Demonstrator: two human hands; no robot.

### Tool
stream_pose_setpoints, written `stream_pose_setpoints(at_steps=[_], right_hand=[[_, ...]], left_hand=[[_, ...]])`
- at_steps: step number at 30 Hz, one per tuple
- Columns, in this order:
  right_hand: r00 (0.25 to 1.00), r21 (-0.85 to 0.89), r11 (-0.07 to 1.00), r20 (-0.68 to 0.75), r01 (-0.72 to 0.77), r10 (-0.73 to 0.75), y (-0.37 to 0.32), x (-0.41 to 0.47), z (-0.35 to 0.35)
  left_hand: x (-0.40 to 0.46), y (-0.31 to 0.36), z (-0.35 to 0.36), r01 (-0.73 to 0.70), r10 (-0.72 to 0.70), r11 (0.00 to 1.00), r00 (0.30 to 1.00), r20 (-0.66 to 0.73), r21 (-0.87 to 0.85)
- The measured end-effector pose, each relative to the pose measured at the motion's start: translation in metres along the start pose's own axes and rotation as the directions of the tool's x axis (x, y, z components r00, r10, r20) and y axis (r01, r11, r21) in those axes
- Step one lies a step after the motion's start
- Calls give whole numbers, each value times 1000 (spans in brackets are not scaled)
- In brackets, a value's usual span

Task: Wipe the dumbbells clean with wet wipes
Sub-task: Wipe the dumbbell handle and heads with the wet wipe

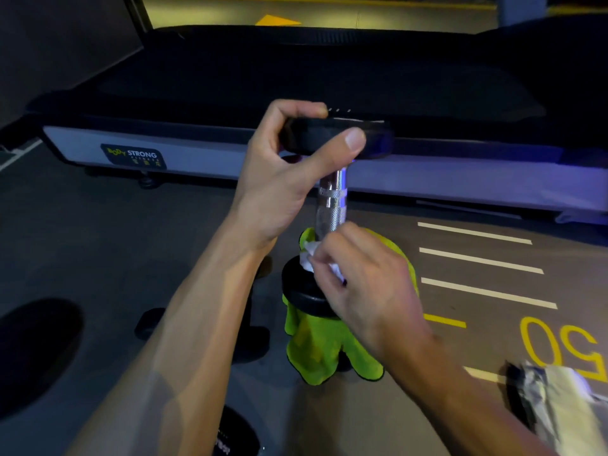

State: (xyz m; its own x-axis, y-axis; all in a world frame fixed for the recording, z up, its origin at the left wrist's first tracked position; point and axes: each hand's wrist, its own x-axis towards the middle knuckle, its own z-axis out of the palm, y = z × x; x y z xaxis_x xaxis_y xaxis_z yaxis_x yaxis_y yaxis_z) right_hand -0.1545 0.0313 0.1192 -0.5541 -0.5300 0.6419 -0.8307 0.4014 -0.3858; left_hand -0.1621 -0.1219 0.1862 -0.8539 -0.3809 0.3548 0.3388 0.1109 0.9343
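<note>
A dumbbell stands upright in the middle of the view, with a knurled chrome handle and black round ends. My left hand grips its upper black end by the rim. My right hand pinches a crumpled white wet wipe against the bottom of the handle, just above the lower black end. The lower end rests on a lime-green cloth that lies on the floor.
A treadmill with a grey side rail and black belt runs across the back. Another black dumbbell lies on the floor to the left, partly behind my left forearm. A crumpled wipe packet lies at lower right by yellow floor markings.
</note>
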Motion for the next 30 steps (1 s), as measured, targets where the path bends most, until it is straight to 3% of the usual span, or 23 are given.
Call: stream_pose_setpoints(at_steps=[2, 6, 8, 12, 15, 20, 24, 28, 30], right_hand=[[1000, 0, 1000, -6, 8, -8, 1, 3, -2], [988, -18, 1000, -152, -14, 11, -1, 29, -10], [987, 50, 998, -156, -35, 43, 1, 26, -9], [989, 259, 956, -5, -140, 146, 16, -4, -6], [951, 432, 848, 167, -309, 261, 30, -23, -17], [872, 525, 699, 335, -486, 356, 37, -26, -25], [890, 515, 726, 247, -455, 382, 23, -5, -14], [902, 556, 763, -53, -329, 428, 13, 27, -16], [875, 609, 725, -103, -321, 474, 15, 32, -16]], left_hand=[[-3, -2, -2, -14, 14, 1000, 1000, -5, 15], [-5, 1, -3, -18, 18, 1000, 1000, 10, -5], [-5, 2, -3, -18, 18, 1000, 1000, 8, -14], [-4, -2, -8, -22, 22, 997, 1000, 11, -68], [-2, -4, -9, -24, 27, 995, 999, 33, -93], [2, -5, -8, -18, 24, 994, 998, 56, -112], [4, -6, -7, 2, 5, 990, 998, 55, -140], [5, -9, -11, 15, -11, 987, 999, 30, -159], [5, -10, -13, 17, -9, 988, 999, 49, -152]])
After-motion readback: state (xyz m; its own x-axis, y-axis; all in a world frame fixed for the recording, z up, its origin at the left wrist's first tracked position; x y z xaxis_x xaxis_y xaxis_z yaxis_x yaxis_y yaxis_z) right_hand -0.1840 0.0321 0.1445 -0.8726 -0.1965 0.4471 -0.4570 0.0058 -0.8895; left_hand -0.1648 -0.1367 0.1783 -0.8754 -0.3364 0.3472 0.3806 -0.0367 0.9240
